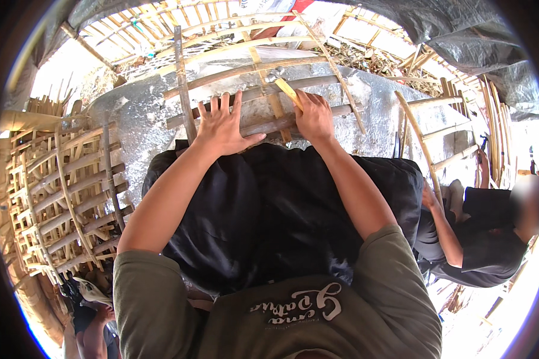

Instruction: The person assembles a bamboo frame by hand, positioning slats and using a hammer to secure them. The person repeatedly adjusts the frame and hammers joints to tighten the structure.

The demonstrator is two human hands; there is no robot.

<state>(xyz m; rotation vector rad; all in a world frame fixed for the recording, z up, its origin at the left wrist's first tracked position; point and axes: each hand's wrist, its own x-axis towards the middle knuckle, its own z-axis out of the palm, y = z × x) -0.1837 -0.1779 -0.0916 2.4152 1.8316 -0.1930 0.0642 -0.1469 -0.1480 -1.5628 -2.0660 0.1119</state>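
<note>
A slatted bamboo frame (215,77) lies in front of me, with long crosspieces fixed to thinner uprights. My left hand (220,127) is spread flat over its lower left part, fingers apart and pointing away from me. In my right hand (313,118) is a hammer (288,91), gripped by its yellow wooden handle. The metal hammer head is over the middle upright, near where it meets a crosspiece; I cannot tell whether it touches. Any nail there is too small to make out. Dark cloth (269,203) covers my lap, close below both hands.
Slatted bamboo frames (66,191) are stacked at the left. A silvery sheet (132,134) covers the ground under the work. At right, a person in black (491,254) sits beside another bamboo frame (420,133). Another person's arm (94,335) shows at lower left. Dark plastic sheeting (473,39) hangs overhead.
</note>
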